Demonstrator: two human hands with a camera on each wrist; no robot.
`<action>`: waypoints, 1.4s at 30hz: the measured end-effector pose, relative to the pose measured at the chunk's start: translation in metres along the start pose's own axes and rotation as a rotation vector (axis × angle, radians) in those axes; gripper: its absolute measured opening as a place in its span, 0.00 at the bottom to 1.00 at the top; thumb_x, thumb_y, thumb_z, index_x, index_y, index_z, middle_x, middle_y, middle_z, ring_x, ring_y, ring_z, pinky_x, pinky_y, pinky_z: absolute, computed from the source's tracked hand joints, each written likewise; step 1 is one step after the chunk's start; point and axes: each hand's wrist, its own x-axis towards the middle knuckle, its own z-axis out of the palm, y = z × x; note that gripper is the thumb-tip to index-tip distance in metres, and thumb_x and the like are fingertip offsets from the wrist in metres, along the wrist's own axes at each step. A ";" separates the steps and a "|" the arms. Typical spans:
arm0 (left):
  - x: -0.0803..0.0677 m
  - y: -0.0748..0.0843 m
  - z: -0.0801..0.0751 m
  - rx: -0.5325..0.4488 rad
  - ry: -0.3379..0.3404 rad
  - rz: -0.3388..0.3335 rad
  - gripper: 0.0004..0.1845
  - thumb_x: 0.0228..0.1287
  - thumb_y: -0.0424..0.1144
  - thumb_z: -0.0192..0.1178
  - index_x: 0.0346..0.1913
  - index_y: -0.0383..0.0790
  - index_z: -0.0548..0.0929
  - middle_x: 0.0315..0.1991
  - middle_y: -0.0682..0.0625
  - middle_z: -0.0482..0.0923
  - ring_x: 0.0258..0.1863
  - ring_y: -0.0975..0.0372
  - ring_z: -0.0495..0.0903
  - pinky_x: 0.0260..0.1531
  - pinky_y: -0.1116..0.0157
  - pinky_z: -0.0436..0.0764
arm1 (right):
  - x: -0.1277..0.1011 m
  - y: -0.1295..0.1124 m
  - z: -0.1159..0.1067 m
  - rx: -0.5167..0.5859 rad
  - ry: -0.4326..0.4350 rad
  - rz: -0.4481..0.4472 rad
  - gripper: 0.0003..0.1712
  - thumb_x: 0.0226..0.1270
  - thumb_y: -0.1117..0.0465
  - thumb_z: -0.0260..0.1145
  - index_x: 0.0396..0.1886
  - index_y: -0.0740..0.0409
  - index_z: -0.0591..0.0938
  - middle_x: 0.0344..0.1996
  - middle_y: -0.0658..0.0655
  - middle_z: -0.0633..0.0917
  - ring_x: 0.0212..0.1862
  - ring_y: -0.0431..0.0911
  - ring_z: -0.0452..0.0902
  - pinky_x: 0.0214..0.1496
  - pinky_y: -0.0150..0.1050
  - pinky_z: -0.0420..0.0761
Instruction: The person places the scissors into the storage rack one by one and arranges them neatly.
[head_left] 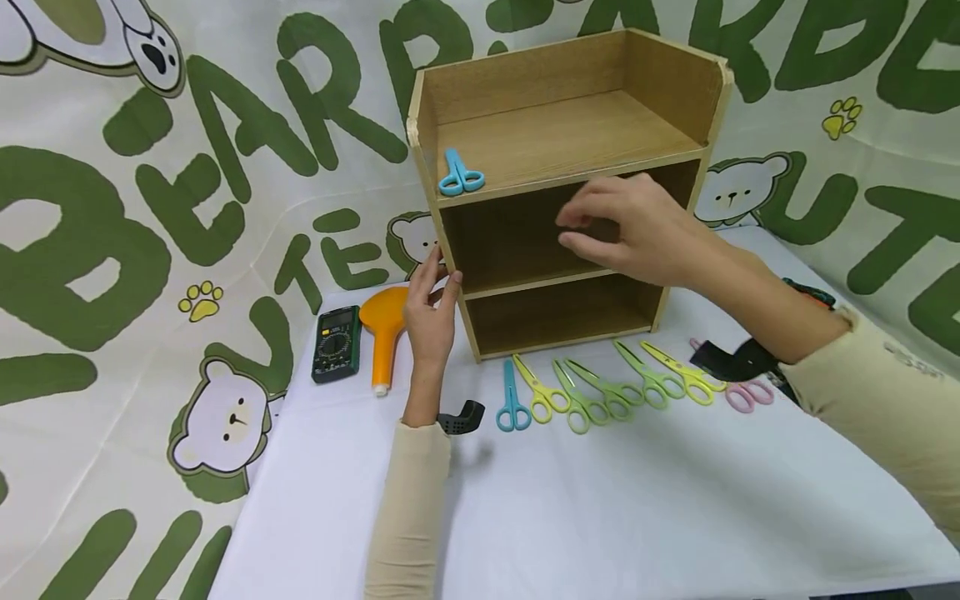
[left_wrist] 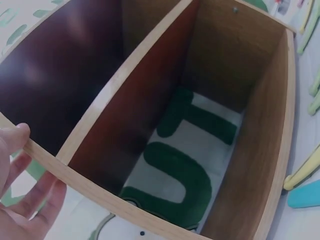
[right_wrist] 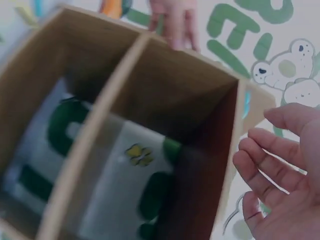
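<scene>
A wooden shelf unit (head_left: 547, 283) stands upright at the back of the white table, with two open compartments below a walled top. My left hand (head_left: 431, 321) rests against its left side panel, fingers along the outside and thumb at the front edge. Blue scissors (head_left: 459, 177) lie on the left front corner of the top board (head_left: 555, 137). My right hand (head_left: 630, 225) hovers before the upper compartment, fingers loosely bent and nothing between them. In the right wrist view, the right hand's fingers (right_wrist: 270, 145) are beside the top board's edge.
Blue scissors (head_left: 511, 400), yellow scissors (head_left: 542, 390), several green scissors (head_left: 581, 400) and pink scissors (head_left: 742, 396) line the table before the shelf. Left of it lie a multimeter (head_left: 337, 343) and an orange paddle-shaped thing (head_left: 384, 333). A patterned cloth (head_left: 225, 250) hangs behind.
</scene>
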 end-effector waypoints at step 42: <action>0.002 -0.021 0.001 0.000 -0.008 0.009 0.26 0.72 0.40 0.61 0.71 0.53 0.74 0.61 0.55 0.76 0.55 0.62 0.79 0.56 0.52 0.80 | -0.289 0.109 0.046 -0.228 -0.200 0.632 0.40 0.41 0.39 0.83 0.43 0.68 0.86 0.40 0.62 0.80 0.35 0.53 0.76 0.30 0.44 0.78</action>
